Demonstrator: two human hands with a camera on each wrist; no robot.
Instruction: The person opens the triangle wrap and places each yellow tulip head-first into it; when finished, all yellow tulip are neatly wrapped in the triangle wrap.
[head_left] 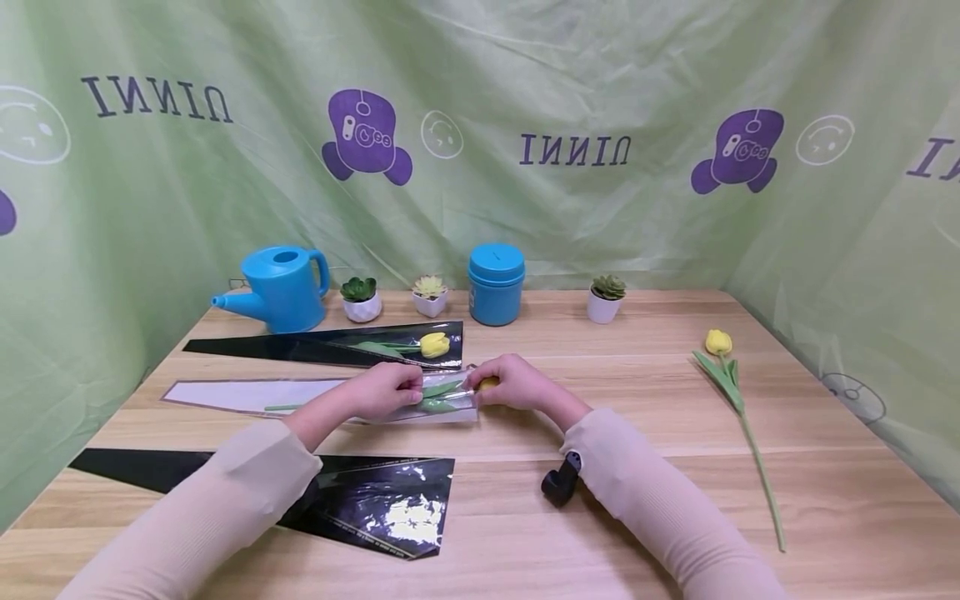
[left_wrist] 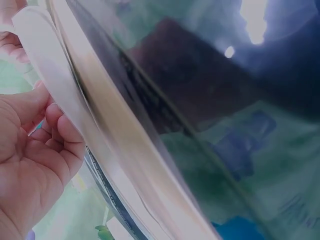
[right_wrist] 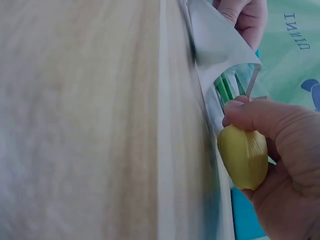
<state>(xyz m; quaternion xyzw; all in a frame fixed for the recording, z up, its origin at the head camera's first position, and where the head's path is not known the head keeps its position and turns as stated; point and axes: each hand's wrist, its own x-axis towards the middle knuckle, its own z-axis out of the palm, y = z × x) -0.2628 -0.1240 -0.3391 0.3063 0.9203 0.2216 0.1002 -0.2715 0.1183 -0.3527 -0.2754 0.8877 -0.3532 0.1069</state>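
Nearest sleeve: We see a black cellophane sleeve (head_left: 375, 504) lying flat on the wooden table (head_left: 645, 500), on the near side of the white sleeve and partly under the left forearm.
Wrist camera: A small black device (head_left: 561, 482) sits under the right wrist, nearer us than the white sleeve.
White sleeve: We find the white sleeve (head_left: 247, 393) stretched across the table's middle, its open mouth between the two hands.
Left hand: Our left hand (head_left: 386, 390) pinches the mouth edge of the white sleeve, fingers curled on the film; the left wrist view shows the fingers (left_wrist: 65, 135) against the white edge.
Right hand: Our right hand (head_left: 517, 385) clamps the yellow tulip (right_wrist: 244, 156) by its bloom, thumb over the top, just at the white sleeve's mouth.
Tulip's place: The bloom is outside the mouth; green leaves and stem lie inside the white sleeve.
Spare tulip: A second yellow tulip (head_left: 731, 392) lies loose, well to the right of the white sleeve.
Filled sleeve: Just beyond the white sleeve, another black sleeve (head_left: 322, 346) holds a tulip.
Back row: Farther behind the white sleeve stand a blue watering can (head_left: 281, 287), three potted succulents (head_left: 360, 298) and a blue jar (head_left: 496, 283).
Backdrop: A green printed cloth (head_left: 570, 100) hangs behind everything.
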